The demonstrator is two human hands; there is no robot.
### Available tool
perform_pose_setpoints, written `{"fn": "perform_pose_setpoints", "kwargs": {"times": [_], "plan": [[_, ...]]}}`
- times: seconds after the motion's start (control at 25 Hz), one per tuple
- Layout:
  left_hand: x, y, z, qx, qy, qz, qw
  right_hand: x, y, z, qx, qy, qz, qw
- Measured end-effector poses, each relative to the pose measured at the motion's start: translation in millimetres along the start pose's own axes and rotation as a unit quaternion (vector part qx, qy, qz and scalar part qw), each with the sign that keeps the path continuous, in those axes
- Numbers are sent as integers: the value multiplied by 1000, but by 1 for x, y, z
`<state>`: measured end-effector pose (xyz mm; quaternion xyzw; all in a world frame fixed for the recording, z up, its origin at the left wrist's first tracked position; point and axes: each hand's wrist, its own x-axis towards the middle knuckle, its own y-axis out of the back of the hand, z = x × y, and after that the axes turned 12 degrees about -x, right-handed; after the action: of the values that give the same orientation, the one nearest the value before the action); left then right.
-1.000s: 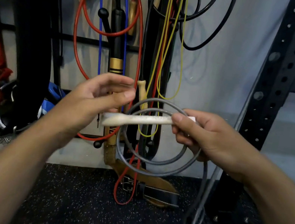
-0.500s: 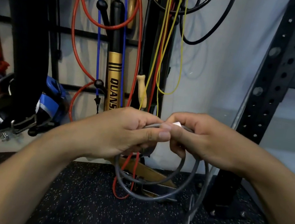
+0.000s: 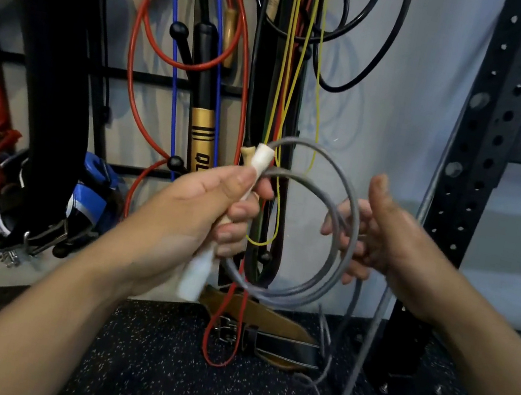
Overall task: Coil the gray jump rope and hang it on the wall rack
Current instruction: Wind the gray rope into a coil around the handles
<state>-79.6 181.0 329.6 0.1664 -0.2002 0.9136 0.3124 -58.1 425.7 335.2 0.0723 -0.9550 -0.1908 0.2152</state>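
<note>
Left hand [image 3: 194,210] grip is closed around the white handle [image 3: 263,163], pinning two gray loops of the jump rope [image 3: 331,244] against it. Right hand [image 3: 380,239] grip is wide, fingers spread inside the loops, clasping nothing. Slack trails to the floor [image 3: 152,369]. Coiling is part done; next, gather the slack into another loop before reaching for the wall rack [image 3: 117,73].

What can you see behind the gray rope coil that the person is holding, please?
Through the gray rope coil show the pale wall, the right hand's fingers, and a yellow cord among dark straps. The left hand covers whatever hangs behind the coil's left edge.
</note>
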Motion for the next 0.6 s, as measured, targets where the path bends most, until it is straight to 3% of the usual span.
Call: {"fn": "perform_pose_setpoints", "kwargs": {"times": [0.16,0.28,0.4,0.48,0.6], "plan": [[8,-19,-16,-196,-107,100,970,1,-34,8,85,2,-77,993],[11,-23,-20,-250,-177,163,938,-1,-63,8,108,4,-93,990],[9,-28,-32,-193,-192,210,939,-3,-81,5,101,-2,-44,994],[7,-31,-42,-120,-183,236,947,-3,-82,5,151,-39,36,987],[7,-28,-52,-71,-168,208,961,1,-69,4,187,-78,121,972]]}}
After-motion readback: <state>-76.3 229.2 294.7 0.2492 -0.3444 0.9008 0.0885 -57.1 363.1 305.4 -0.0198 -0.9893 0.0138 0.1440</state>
